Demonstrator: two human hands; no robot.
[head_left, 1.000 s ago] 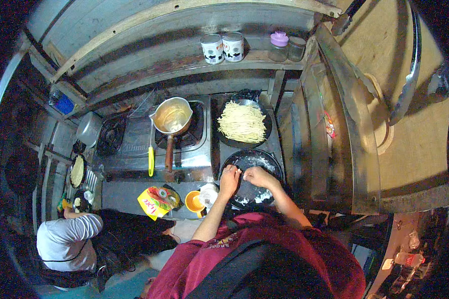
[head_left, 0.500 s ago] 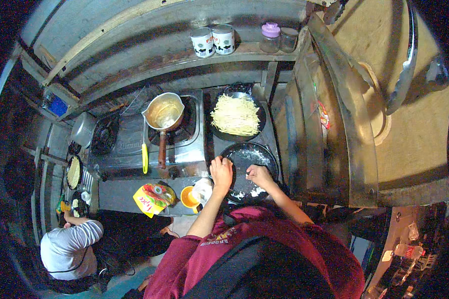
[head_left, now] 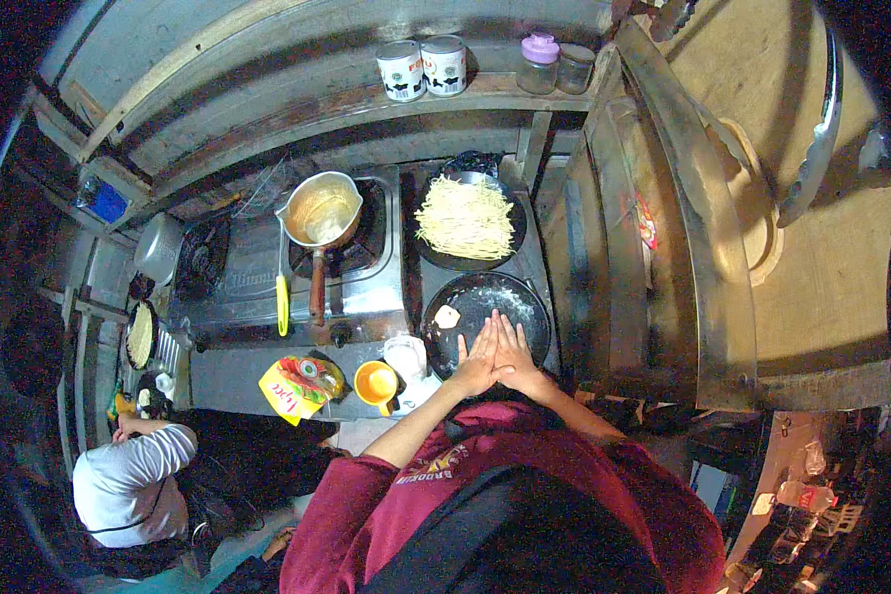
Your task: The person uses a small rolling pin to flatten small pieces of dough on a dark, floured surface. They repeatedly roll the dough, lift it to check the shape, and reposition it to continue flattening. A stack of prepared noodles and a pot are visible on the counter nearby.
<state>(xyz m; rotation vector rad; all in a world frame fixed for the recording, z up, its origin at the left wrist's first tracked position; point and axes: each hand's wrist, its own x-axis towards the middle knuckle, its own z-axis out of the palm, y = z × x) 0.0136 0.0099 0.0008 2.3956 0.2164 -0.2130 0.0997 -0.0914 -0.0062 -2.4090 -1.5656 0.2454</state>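
Observation:
My left hand (head_left: 479,364) and my right hand (head_left: 514,358) meet over the near part of a round black tray (head_left: 436,342) dusted with white powder. Both hands have their fingers stretched out flat, pointing away from me, and they overlap at the palms. Whether anything lies beneath or between the palms is hidden. A small pale piece of dough (head_left: 446,317) rests on the tray's left side, just beyond my left fingers. Behind this tray, a heap of pale cut noodle-like strips (head_left: 463,220) fills another black round tray.
A saucepan (head_left: 321,210) stands on the steel stove, its brown handle toward me, beside a yellow-green handle (head_left: 283,306). An orange cup (head_left: 375,385), a white bag (head_left: 407,358) and a yellow packet (head_left: 294,387) sit on the left. Another person (head_left: 139,475) crouches at lower left.
My hands have come together and flattened, where before they were apart with fingers curled. The small dough piece now shows on the tray's left. The view has shifted slightly.

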